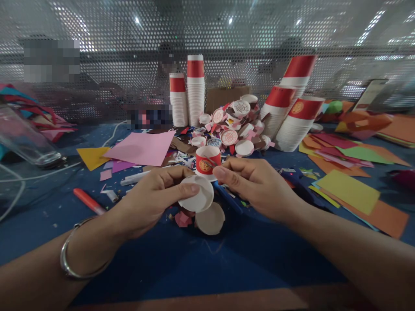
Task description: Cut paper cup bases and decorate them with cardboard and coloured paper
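Note:
Between thumb and fingers, my left hand [162, 194] grips a round white paper piece [201, 199]. My right hand [251, 179] is closed in a pinch beside a red and white paper cup [200, 160]; what its fingertips hold is too small to make out. The cup stands upright just beyond both hands. Below the held piece, a second round white piece [210, 219] lies near pink paper scraps [183, 219]. A blue tool or pen [228, 198] rests partly under my right hand.
Stacks of paper cups [196, 90] stand behind, with more leaning stacks [282, 123] at right. A pile of small round paper pieces [229, 137] sits between them. Coloured paper [348, 190] lies right, pink paper [142, 147] left, near a red marker [87, 201] and clear container [29, 138].

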Demonstrator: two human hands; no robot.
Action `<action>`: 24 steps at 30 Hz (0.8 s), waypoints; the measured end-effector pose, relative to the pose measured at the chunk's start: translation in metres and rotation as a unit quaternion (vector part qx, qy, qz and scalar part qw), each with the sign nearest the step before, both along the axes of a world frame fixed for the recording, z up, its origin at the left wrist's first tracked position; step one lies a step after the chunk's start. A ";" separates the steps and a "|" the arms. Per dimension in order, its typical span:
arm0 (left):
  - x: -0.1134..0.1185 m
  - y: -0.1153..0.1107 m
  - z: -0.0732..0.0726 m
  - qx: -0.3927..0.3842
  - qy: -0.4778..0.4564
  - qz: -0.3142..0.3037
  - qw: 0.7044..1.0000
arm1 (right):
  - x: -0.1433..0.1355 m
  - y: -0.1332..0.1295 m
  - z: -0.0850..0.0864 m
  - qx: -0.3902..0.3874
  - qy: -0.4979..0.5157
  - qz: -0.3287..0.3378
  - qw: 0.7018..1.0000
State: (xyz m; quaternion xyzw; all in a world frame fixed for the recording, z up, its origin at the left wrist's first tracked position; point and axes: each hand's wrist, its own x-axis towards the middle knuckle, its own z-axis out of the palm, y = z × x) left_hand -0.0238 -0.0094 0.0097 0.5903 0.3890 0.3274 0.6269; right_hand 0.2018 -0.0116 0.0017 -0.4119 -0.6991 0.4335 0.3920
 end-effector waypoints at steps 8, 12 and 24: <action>0.002 -0.001 0.002 -0.005 -0.018 -0.004 1.000 | -0.005 -0.001 -0.003 -0.060 0.058 0.070 0.994; -0.001 0.004 0.004 0.032 -0.001 0.017 0.999 | -0.002 0.001 -0.001 -0.040 0.067 0.051 0.996; -0.003 0.002 0.000 0.183 0.319 -0.066 0.928 | 0.012 0.007 0.002 0.033 -0.017 -0.044 0.998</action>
